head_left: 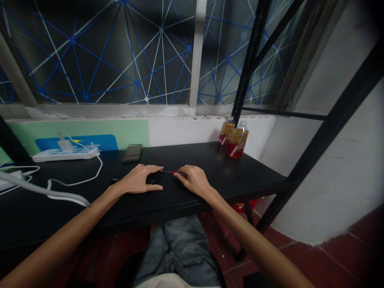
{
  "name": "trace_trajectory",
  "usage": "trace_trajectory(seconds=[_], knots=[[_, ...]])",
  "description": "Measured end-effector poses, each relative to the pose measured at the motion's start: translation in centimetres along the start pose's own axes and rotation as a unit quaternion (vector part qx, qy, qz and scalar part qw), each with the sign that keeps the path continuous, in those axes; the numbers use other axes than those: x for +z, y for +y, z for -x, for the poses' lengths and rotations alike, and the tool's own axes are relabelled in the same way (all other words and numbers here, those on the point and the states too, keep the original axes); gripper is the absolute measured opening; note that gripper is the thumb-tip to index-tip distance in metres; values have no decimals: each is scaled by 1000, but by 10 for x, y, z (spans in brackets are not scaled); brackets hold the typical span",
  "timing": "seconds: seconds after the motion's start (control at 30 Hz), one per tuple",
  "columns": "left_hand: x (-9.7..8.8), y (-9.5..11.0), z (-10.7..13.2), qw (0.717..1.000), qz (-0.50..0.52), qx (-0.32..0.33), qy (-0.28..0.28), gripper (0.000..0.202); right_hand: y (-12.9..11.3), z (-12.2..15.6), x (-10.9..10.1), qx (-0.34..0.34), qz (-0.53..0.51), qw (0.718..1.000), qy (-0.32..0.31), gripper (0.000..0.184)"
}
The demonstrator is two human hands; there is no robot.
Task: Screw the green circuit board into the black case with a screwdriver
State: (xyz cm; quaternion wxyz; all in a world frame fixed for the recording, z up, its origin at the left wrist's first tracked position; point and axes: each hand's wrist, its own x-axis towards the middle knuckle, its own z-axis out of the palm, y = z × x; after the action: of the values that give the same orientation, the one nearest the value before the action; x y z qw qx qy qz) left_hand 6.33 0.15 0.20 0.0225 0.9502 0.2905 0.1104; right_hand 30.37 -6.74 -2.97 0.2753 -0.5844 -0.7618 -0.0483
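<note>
My left hand (140, 179) lies over a small black object (153, 178) on the black desk (210, 160), fingers curved around it and holding it down. My right hand (193, 179) is closed on a small screwdriver with a red handle (177, 173). Its thin metal shaft points left and its tip meets the black object near my left fingertips. Both hands sit close together near the desk's front edge.
A white power strip (64, 153) with a plugged charger and white cables (75, 182) lies at the left. A small dark box (132, 153) sits behind my hands. Two bottles of yellow drink (237, 141) stand at the back right by a black metal frame (330, 120).
</note>
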Motion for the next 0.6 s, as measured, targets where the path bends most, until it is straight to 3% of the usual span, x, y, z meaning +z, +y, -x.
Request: trace_trajectory(seconds=[0.13, 0.4, 0.6], knots=[[0, 0, 0, 999, 19, -11, 25, 74, 0, 2, -2, -2, -30, 999, 30, 32], [3, -9, -3, 982, 45, 10, 184, 36, 1, 6, -1, -40, -98, 989, 103, 31], [9, -12, -6, 976, 42, 58, 208, 20, 1, 7, 1, -75, -120, 982, 126, 28]])
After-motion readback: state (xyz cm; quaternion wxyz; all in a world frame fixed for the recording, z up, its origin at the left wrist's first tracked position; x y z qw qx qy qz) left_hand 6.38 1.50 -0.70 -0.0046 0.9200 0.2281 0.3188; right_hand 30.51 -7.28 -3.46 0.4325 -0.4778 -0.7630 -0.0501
